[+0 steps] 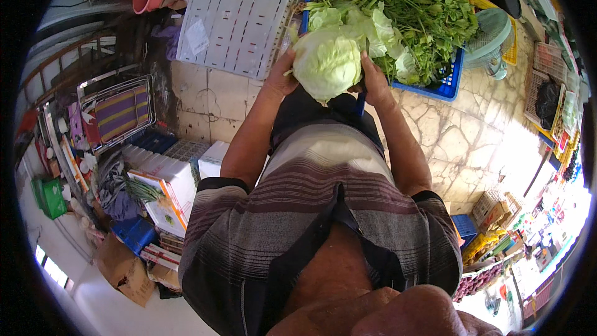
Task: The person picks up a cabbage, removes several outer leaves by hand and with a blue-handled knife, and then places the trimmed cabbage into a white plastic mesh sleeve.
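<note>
A pale green head of cabbage [328,65] is held up in front of my lap, between my two hands. My left hand [282,74] grips its left side. On the other side, my right hand [376,81] has its thumb up near the cabbage. It also holds what looks like a knife: a narrow dark blade tip [367,45] shows above the thumb and a blue handle [361,104] below. The right fingers are mostly hidden. Just beyond the cabbage, loose pale outer leaves [380,30] lie on leafy greens [424,14] in a blue plastic crate [450,87].
A white slotted plastic crate [240,14] stands left of the blue one. To the right are a green electric fan [487,39] and a yellow crate [512,44]. A folding chair [119,114] and white foam boxes [158,172] are at left. Tiled floor [438,126] lies below.
</note>
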Demonstrator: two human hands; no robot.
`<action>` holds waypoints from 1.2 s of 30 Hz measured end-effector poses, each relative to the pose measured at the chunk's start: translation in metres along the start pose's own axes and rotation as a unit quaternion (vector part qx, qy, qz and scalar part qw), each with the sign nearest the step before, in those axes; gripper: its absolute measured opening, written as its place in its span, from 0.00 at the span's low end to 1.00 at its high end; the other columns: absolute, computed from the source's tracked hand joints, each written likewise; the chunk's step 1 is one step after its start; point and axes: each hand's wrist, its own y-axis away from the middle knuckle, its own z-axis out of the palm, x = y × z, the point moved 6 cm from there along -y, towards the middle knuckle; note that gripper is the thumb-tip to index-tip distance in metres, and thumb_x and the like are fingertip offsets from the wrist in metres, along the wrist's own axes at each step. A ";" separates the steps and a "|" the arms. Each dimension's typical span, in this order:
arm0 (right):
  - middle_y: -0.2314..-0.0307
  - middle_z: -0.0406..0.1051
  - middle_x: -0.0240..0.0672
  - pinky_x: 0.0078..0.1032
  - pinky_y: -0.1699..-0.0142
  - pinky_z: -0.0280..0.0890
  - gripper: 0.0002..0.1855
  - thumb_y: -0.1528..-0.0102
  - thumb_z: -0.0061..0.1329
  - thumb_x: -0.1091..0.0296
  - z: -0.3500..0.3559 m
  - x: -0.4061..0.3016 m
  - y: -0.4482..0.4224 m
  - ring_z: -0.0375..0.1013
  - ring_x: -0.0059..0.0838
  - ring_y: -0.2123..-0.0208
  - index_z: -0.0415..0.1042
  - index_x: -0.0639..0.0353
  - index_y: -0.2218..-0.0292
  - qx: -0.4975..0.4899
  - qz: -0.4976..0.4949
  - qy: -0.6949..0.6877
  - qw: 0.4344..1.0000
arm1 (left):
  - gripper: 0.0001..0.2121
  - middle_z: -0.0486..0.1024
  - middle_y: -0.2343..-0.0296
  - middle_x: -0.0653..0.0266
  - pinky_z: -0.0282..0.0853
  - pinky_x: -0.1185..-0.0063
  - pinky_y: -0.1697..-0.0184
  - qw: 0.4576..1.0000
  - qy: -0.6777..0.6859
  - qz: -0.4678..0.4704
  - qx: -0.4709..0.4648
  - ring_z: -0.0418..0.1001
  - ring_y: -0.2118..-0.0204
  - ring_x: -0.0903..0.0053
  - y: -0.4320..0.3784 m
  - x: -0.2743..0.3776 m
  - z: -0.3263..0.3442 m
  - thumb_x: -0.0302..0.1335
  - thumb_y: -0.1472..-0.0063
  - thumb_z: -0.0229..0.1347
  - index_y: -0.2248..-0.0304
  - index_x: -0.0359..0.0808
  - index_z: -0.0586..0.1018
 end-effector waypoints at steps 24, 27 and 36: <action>0.70 0.69 0.36 0.22 0.72 0.65 0.39 0.37 0.36 0.37 0.002 0.019 0.021 0.65 0.23 0.80 0.62 0.69 0.44 -0.014 -0.032 0.145 0.989 | 0.25 0.72 0.51 0.57 0.72 0.57 0.52 0.953 0.074 -0.026 0.292 0.73 0.51 0.61 0.028 -0.034 -0.053 0.36 0.40 0.57 0.46 0.39 0.66; 0.74 0.68 0.36 0.21 0.73 0.63 0.33 0.35 0.37 0.46 0.013 0.016 0.046 0.63 0.21 0.82 0.57 0.68 0.43 -0.051 -0.179 0.259 0.948 | 0.27 0.70 0.51 0.56 0.73 0.52 0.58 0.942 0.040 -0.013 0.332 0.74 0.52 0.59 0.036 -0.028 -0.049 0.36 0.41 0.57 0.45 0.41 0.63; 0.80 0.71 0.45 0.32 0.69 0.67 0.47 0.40 0.51 0.62 0.058 0.027 0.050 0.72 0.38 0.78 0.32 0.72 0.35 -0.075 -0.283 0.412 0.863 | 0.31 0.69 0.53 0.54 0.76 0.59 0.62 0.921 0.011 0.046 0.388 0.75 0.56 0.60 0.037 -0.020 -0.019 0.37 0.43 0.59 0.44 0.39 0.60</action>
